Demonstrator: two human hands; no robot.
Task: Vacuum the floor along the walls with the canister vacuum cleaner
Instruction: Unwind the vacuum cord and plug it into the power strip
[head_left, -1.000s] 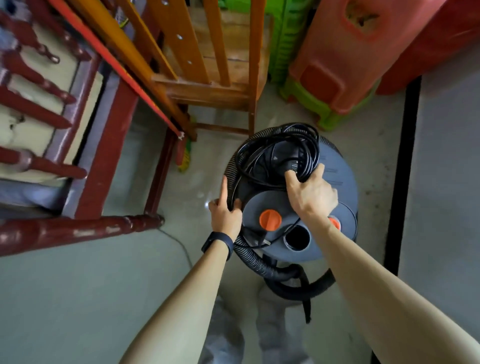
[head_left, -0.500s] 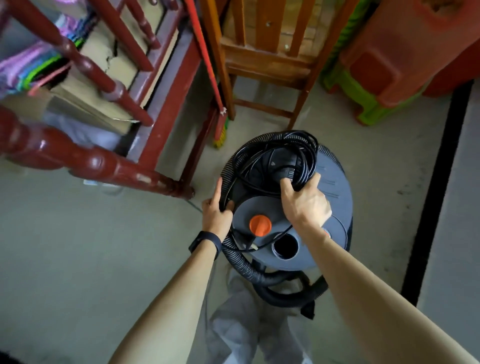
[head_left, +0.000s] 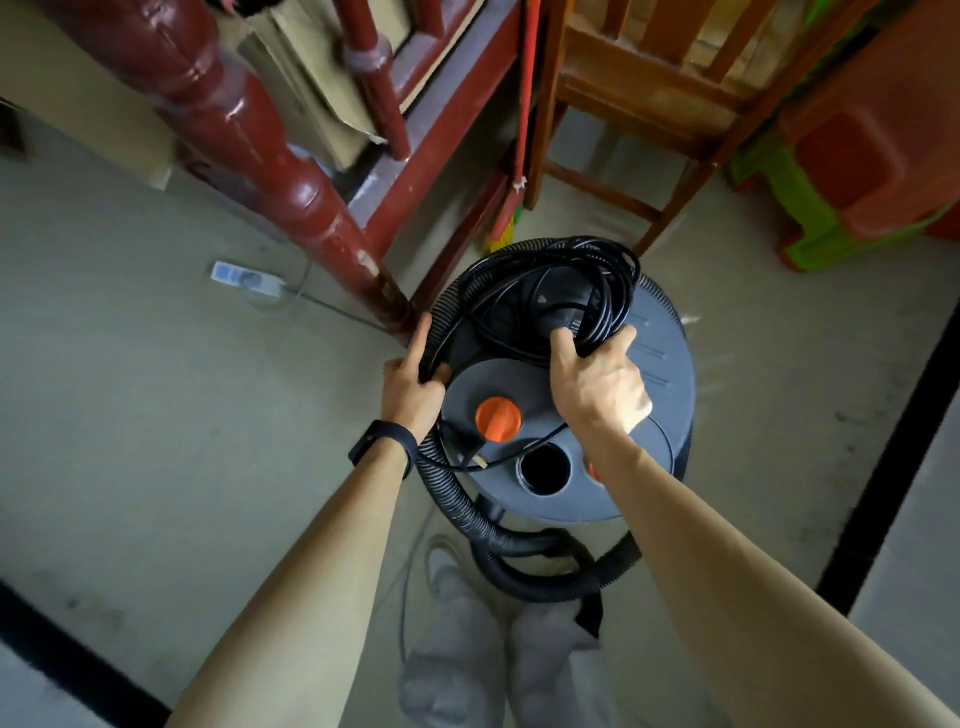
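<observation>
White power strip (head_left: 247, 278) lies near the red post (head_left: 291, 182); wooden chair (head_left: 639, 98), seemingly plastic stools (head_left: 872, 156) behind.

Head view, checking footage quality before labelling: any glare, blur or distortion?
Head view: glare streaks on the glossy red post; stools and frame edges look soft; wide-angle lens stretches the forearms toward the corners; vacuum, the left hand on the hose and right hand on the cord look sharp.
</observation>
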